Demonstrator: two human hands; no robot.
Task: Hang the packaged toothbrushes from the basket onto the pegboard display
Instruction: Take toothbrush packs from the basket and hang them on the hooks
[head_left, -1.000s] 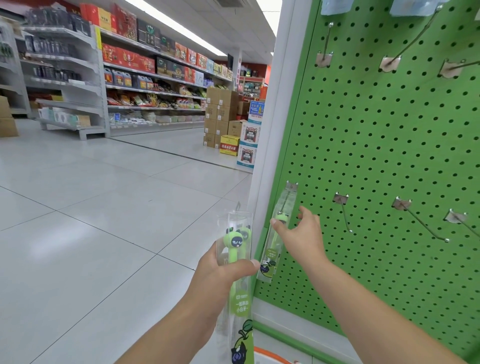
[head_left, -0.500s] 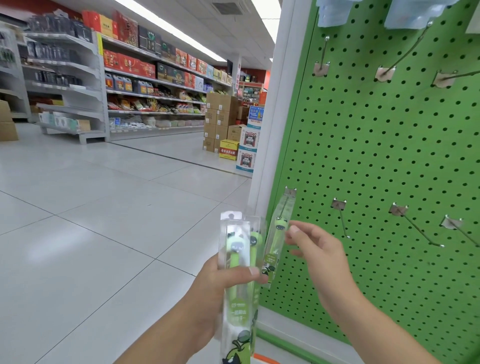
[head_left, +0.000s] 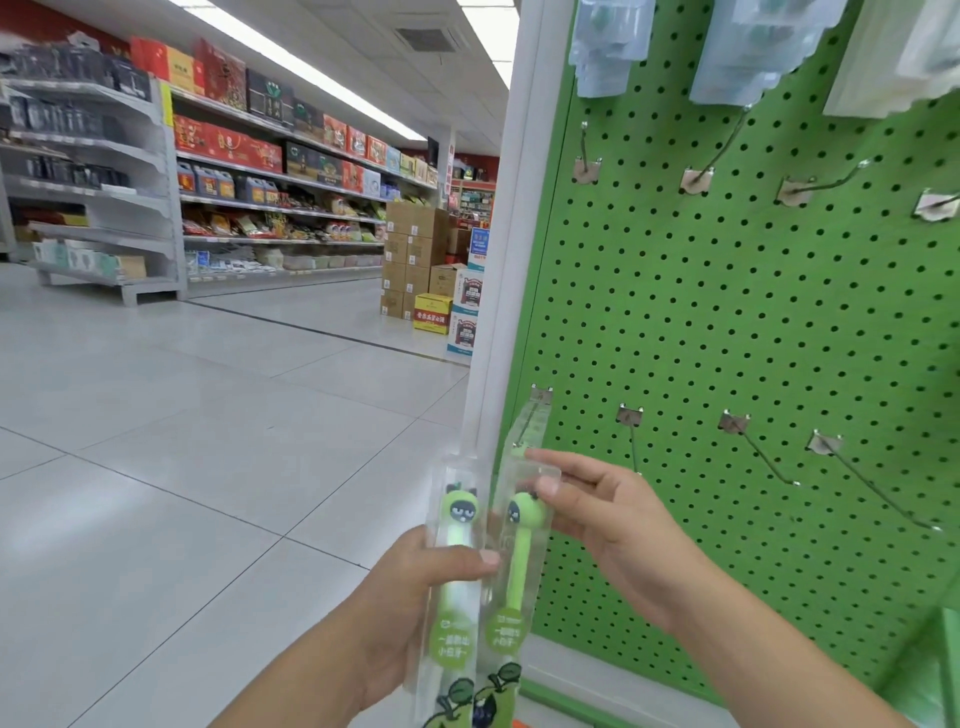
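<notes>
Here, two clear packaged toothbrushes stand upright side by side, low in the view and just in front of the left edge of the green pegboard (head_left: 727, 322). The left hand (head_left: 410, 587) grasps the left toothbrush pack (head_left: 453, 566), thumb curled across its front at mid-height. The right hand (head_left: 618, 525) pinches the top of the right toothbrush pack (head_left: 519, 551) between thumb and forefinger, just over the green cartoon head inside. Behind these, a third pack (head_left: 531, 421) hangs on the leftmost hook of the lower row, at the board's white edge post (head_left: 506, 260). The other lower hooks (head_left: 763, 452) are bare, and so is the hook row above (head_left: 701, 171). Pale blue packets (head_left: 608, 47) hang along the top of the board. Off to the left, stocked shelves (head_left: 270, 171) and stacked cartons (head_left: 415, 254) line a white tiled floor (head_left: 182, 415).
</notes>
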